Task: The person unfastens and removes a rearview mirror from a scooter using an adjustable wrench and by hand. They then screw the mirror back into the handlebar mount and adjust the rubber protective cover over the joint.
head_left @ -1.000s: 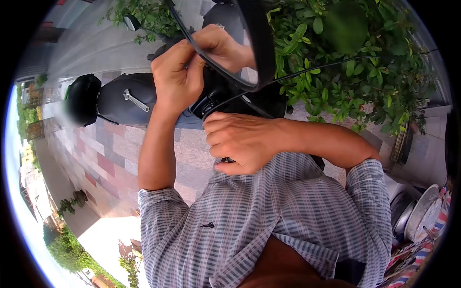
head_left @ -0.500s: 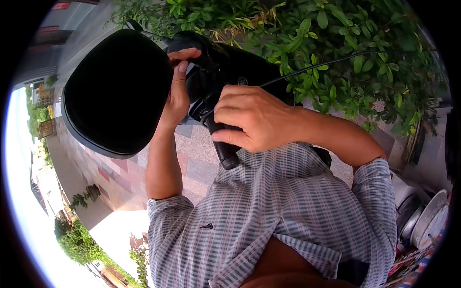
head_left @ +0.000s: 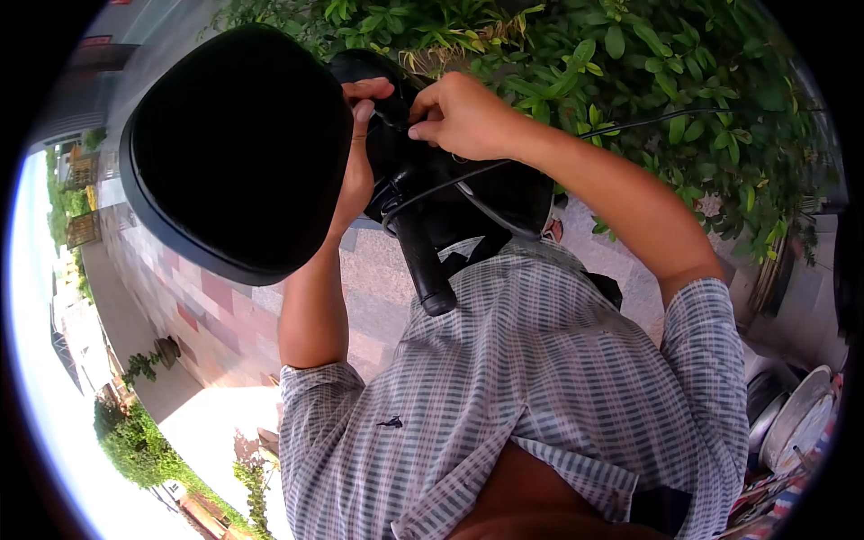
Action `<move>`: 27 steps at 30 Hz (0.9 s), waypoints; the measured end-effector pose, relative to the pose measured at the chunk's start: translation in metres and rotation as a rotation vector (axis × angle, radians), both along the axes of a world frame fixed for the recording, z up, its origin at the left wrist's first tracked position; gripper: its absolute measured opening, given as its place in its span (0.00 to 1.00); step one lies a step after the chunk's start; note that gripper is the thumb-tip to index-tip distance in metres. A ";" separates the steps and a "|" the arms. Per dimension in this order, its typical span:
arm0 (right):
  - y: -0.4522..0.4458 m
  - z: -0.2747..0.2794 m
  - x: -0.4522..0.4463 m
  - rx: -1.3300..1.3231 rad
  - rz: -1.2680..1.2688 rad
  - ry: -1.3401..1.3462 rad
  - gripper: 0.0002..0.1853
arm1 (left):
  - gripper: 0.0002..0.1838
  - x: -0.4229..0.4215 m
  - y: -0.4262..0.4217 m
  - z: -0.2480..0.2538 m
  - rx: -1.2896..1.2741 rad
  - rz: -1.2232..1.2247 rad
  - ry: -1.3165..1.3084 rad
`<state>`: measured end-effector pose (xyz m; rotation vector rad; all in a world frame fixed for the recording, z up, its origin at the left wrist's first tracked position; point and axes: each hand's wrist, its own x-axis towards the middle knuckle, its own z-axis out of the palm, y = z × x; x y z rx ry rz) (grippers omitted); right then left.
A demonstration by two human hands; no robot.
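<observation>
A large black mirror (head_left: pixel 238 157), its dark back facing me, fills the upper left of the view. Behind its right edge is my left hand (head_left: pixel 356 171), partly hidden, with fingers and thumb gripping the mirror. My right hand (head_left: pixel 468 117) is closed, fingertips and thumb together by the black parts at the middle of the handlebar; anything between them is too small to make out. Below it, a black handlebar grip (head_left: pixel 421 256) points toward my shirt, untouched. A thin black cable (head_left: pixel 450 183) loops past the grip's inner end.
Leafy bushes (head_left: pixel 666 90) stand beyond and to the right of the black vehicle body (head_left: pixel 517 193). Paving (head_left: pixel 216 306) lies at left. Metal pans (head_left: pixel 796 418) and a striped bag (head_left: pixel 814 486) are at the lower right.
The mirror, first shown glass side and higher up, has swung left with its back toward me. My right hand has left the handlebar grip and moved up and forward.
</observation>
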<state>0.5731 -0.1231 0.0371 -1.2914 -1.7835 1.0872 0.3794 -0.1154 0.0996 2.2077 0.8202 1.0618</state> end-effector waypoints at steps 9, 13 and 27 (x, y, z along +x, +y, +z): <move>0.006 0.001 0.000 -0.331 0.048 0.240 0.06 | 0.09 -0.003 0.003 -0.009 0.000 -0.032 -0.069; 0.011 0.002 0.004 -0.321 0.054 0.214 0.06 | 0.08 -0.001 0.001 -0.006 -0.041 -0.016 -0.050; 0.016 -0.003 0.007 -0.284 0.134 0.154 0.08 | 0.10 0.001 0.005 -0.016 0.079 -0.056 -0.099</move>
